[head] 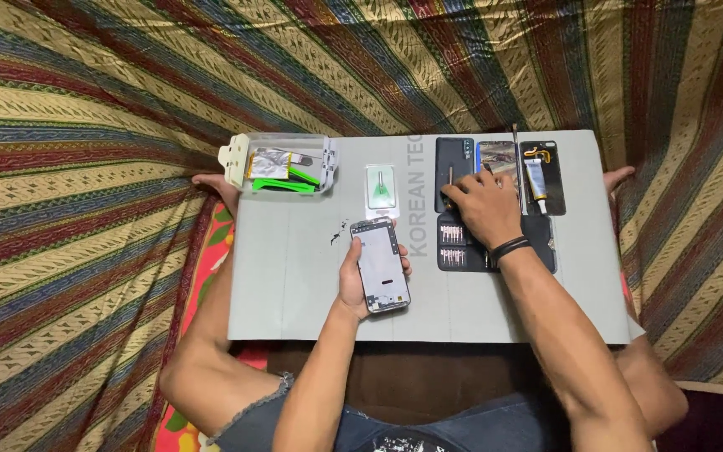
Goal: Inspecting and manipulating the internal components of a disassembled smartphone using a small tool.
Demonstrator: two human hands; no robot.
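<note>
My left hand (351, 272) holds a smartphone (381, 265) by its edges just above the grey work mat (294, 276), its pale side facing up. My right hand (485, 205) reaches over a black screwdriver bit set (455, 244) and a black phone back cover (453, 159), with its fingers closed on a thin screwdriver (450, 177). A few tiny screws (338, 234) lie on the mat just left of the phone.
A clear plastic box (282, 163) with green picks and foil sits at the mat's far left. A small clear packet (382, 189) lies beside it. A glue tube (535, 182) rests on a black panel far right. Striped cloth surrounds the mat; my knees flank it.
</note>
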